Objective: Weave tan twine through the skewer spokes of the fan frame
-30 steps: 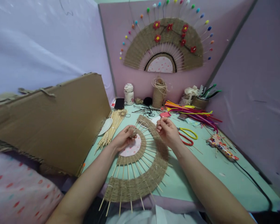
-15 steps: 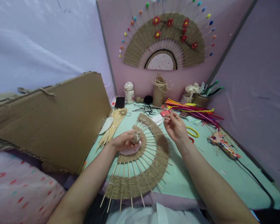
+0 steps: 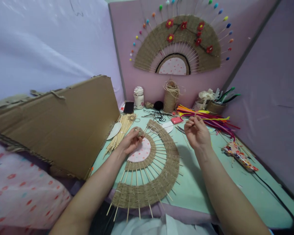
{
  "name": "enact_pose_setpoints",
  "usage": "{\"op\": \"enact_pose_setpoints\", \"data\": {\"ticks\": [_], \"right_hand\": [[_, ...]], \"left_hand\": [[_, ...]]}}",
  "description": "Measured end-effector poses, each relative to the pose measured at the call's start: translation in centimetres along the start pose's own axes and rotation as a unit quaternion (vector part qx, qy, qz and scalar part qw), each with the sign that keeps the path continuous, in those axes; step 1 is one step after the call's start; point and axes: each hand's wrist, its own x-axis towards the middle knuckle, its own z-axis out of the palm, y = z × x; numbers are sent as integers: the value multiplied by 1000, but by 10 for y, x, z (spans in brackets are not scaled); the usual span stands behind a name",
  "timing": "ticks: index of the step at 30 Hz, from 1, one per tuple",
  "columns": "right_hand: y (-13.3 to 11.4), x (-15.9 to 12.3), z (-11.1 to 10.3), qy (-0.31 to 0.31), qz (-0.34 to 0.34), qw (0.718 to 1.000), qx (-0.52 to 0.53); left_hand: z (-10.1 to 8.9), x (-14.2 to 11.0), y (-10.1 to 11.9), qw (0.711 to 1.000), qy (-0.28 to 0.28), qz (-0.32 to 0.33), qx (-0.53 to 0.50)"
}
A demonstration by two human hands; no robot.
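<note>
My left hand (image 3: 131, 142) is closed around a small bundle of twine (image 3: 138, 131), above the upper end of a half-round woven fan (image 3: 170, 147). Thin sticks radiate through the fan's wide twine band, and its pink dotted centre (image 3: 142, 150) lies just beside my left fingers. To the right of the fan, my right hand (image 3: 198, 133) is raised over the table with thumb and fingers pinched. A faint strand of twine seems to run from the bundle to that pinch; its end is hidden by the fingers.
Thin sticks (image 3: 121, 132) and a white oval piece (image 3: 114, 131) lie left, by a cardboard sheet (image 3: 88, 120). Behind stand a jar (image 3: 138, 98) and a twine spool (image 3: 171, 98). Pipe cleaners (image 3: 210, 119) and a corded, patterned glue gun (image 3: 240, 156) lie right. A finished fan (image 3: 178, 36) hangs behind.
My left hand has moved up and slightly left with the twine bundle, uncovering more of the pink centre. My right hand has moved right, farther from the left. The view has shifted slightly.
</note>
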Motion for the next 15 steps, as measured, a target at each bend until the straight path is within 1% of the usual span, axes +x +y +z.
{"op": "enact_pose_setpoints", "data": {"ticks": [2,5,8,12,15], "right_hand": [[-4,2,-1,2,-8,1000,12],[-12,5,-5,10,-23,999,27],[-20,8,-11,22,-51,998,19],[-19,8,-12,61,-91,990,-84],[-8,5,-8,69,-67,981,-167]], "left_hand": [[2,-1,0,1000,9,-1,7],[3,-2,1,1000,4,2,21],[3,-3,4,1000,-6,-16,-6],[4,-3,5,996,-4,-52,-78],[5,-5,5,995,-31,-53,-82]]}}
